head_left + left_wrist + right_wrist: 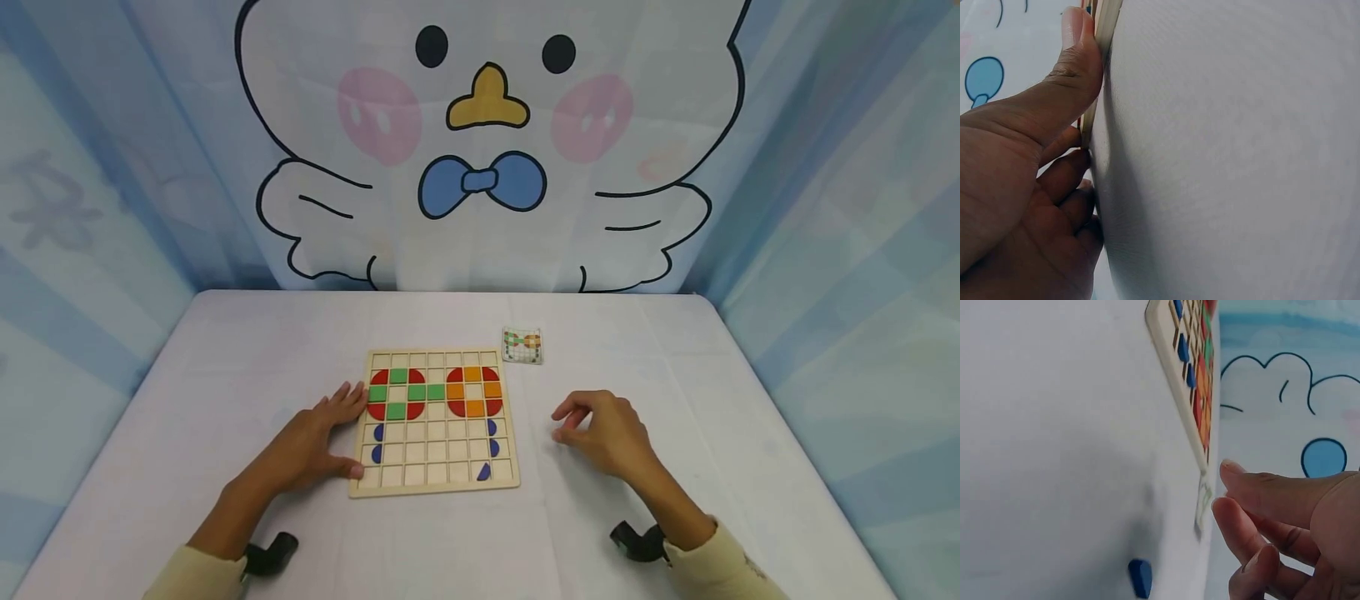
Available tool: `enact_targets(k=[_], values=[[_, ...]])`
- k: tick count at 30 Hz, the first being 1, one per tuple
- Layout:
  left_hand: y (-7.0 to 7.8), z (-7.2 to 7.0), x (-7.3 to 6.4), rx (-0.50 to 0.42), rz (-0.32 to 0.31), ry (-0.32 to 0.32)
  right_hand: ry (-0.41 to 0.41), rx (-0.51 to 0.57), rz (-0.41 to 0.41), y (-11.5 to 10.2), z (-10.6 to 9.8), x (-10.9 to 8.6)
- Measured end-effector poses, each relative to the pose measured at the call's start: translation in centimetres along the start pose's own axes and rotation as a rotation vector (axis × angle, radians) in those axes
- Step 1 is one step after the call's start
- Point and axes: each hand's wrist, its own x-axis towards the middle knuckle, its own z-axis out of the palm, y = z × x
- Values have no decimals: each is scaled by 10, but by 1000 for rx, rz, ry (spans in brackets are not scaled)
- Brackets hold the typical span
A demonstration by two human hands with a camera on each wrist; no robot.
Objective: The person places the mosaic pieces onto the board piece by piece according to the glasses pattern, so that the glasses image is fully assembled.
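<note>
A wooden grid board lies mid-table with red, green, orange and blue pieces in its squares. My left hand rests at the board's left edge, fingers spread, with the thumb near the lower corner; the left wrist view shows the thumb against the board's side. Right of the board, my right hand hovers with bent fingers, holding nothing visible. In the right wrist view, a small blue piece appears apart from the fingertips; the head view does not show it. Blue pieces sit along the board's lower right.
A small pattern card lies at the board's top right corner, printed with a similar colored design. White cloth covers the table. A curtain with a cartoon figure hangs behind the far edge. Black wrist devices are on both wrists.
</note>
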Motion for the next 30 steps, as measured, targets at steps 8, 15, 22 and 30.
enact_targets(k=[8, 15, 22, 30], values=[[0, 0, 0, -8, 7, -1, 15, -77, 76, 40, -11, -5], [1, -1, -1, -3, -3, -6, -11, -86, 110, 54, -10, -6], [1, -1, 0, -2, -1, -1, -13, -69, 35, 44, -4, -4], [-1, 0, 1, 7, 6, 3, -24, -28, -47, 23, 9, 1]])
